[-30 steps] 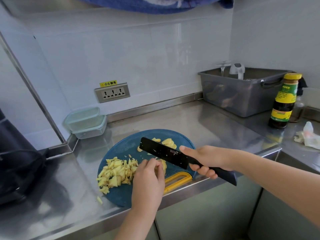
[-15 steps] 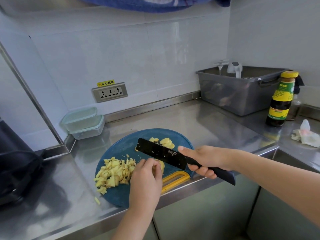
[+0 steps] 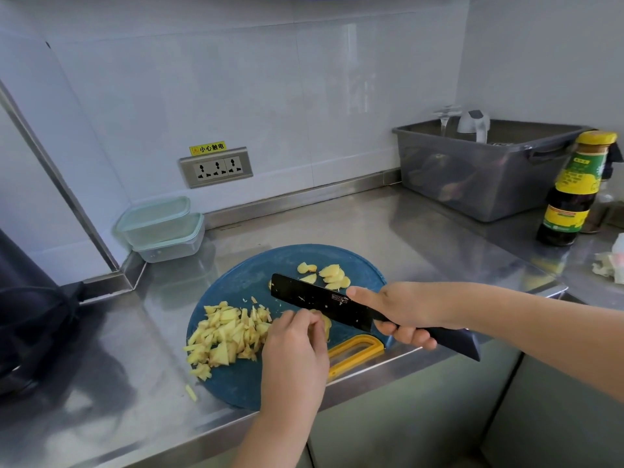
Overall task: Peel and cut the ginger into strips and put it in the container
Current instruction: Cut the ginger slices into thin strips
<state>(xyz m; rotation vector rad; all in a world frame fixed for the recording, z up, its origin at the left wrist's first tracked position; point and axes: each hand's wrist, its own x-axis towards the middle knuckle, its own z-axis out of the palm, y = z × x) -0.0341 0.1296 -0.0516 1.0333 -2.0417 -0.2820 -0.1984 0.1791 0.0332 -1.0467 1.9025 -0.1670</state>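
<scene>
**Ginger under the knife at the bench's front edge**

The round blue cutting board (image 3: 243, 383) sits on the steel bench (image 3: 371, 231), its near rim reaching the bench's front lip. One yellow peeler (image 3: 354, 354) lies across the board's near right rim, just beside that lip.

The left hand (image 3: 293, 346) has its fingers curled down onto a ginger piece (image 3: 325, 324) in the middle of the board, pinning it. The right hand (image 3: 401, 312) grips the handle of the one black knife (image 3: 317, 304), forefinger laid along the blade's side. The blade is tilted above the board, just beyond the left fingertips.

Left of the held piece lies one loose pile of ginger strips (image 3: 226, 336), spreading toward the board's left rim. A single stray strip (image 3: 191, 392) lies off the board on the bench. Behind the blade is a small cluster of ginger slices (image 3: 329, 276), overlapped too much to count.

Two containers (image 3: 162, 228) are stacked in the far left corner against the wall, well apart from the board, with bare steel between. Bare steel also runs from the board's far rim to the wall.

At the right stand one grey tub (image 3: 479, 173) and one sauce bottle (image 3: 574, 190), with a smaller bottle partly hidden behind it. A crumpled tissue (image 3: 607, 265) lies at the frame's right edge. The wall plate (image 3: 216, 167) carries three sockets.
</scene>
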